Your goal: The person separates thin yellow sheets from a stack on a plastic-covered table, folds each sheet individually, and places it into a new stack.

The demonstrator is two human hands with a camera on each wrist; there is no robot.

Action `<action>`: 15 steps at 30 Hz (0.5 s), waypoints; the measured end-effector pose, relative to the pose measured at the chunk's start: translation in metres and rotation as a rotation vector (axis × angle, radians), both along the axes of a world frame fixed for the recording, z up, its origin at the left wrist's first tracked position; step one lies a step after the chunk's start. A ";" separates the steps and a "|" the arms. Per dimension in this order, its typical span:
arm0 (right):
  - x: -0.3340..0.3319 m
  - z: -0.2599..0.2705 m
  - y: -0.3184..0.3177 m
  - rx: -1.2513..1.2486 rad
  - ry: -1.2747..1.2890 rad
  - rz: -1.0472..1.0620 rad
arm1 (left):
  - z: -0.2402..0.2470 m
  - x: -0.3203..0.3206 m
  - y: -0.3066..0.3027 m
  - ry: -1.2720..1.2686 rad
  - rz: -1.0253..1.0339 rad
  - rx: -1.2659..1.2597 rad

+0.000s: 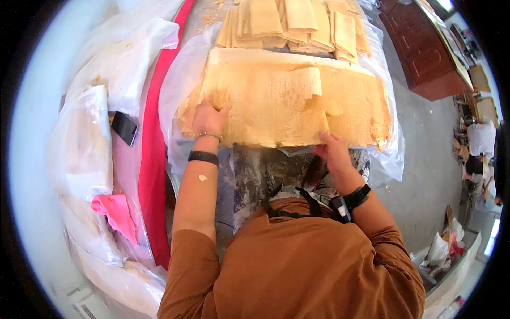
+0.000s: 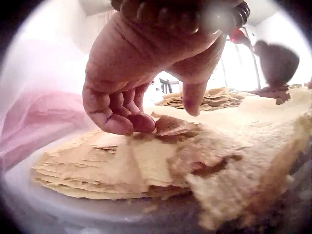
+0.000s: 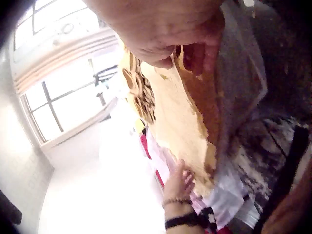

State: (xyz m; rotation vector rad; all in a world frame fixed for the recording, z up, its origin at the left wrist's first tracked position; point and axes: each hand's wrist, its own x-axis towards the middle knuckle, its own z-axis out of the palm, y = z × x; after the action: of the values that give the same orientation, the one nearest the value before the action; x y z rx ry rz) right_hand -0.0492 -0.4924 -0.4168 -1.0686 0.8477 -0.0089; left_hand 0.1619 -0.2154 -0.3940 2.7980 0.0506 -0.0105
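A wide stack of thin, crepe-like tan sheets (image 1: pixel 350 101) lies in front of me, with a top sheet (image 1: pixel 260 101) spread across its left and middle. My left hand (image 1: pixel 209 118) is at the left end of that sheet. In the left wrist view, its bent fingertips (image 2: pixel 119 124) touch the layers beside a torn brown flap (image 2: pixel 178 127), while the thumb stands apart. My right hand (image 1: pixel 336 151) pinches the sheet's near edge right of the middle. The right wrist view shows the sheet's edge (image 3: pixel 192 105) hanging below the thumb and fingers.
Folded tan packets (image 1: pixel 297 24) are piled behind the stack. Clear plastic sheeting (image 1: pixel 180 101) lies underneath. Left of a red strip (image 1: pixel 156 159) are a phone (image 1: pixel 125 128), a pink cloth (image 1: pixel 117 215) and plastic-wrapped bundles (image 1: pixel 87 143). A dark red cabinet (image 1: pixel 422 50) stands at the right.
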 end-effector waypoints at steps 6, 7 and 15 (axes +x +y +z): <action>0.011 -0.002 -0.046 -0.008 -0.055 -0.051 | -0.008 -0.013 -0.025 0.084 -0.003 -0.076; 0.014 -0.004 -0.049 0.001 -0.030 -0.049 | -0.006 -0.013 -0.026 0.091 -0.002 -0.080; 0.026 0.010 -0.063 -0.242 0.071 0.084 | -0.022 -0.010 -0.011 0.240 -0.074 -0.093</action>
State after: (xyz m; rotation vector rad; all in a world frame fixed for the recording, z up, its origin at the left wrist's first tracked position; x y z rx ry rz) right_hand -0.0234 -0.5554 -0.4065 -1.3374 0.8804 -0.0031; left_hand 0.1524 -0.2261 -0.4158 2.6900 0.0044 -0.3567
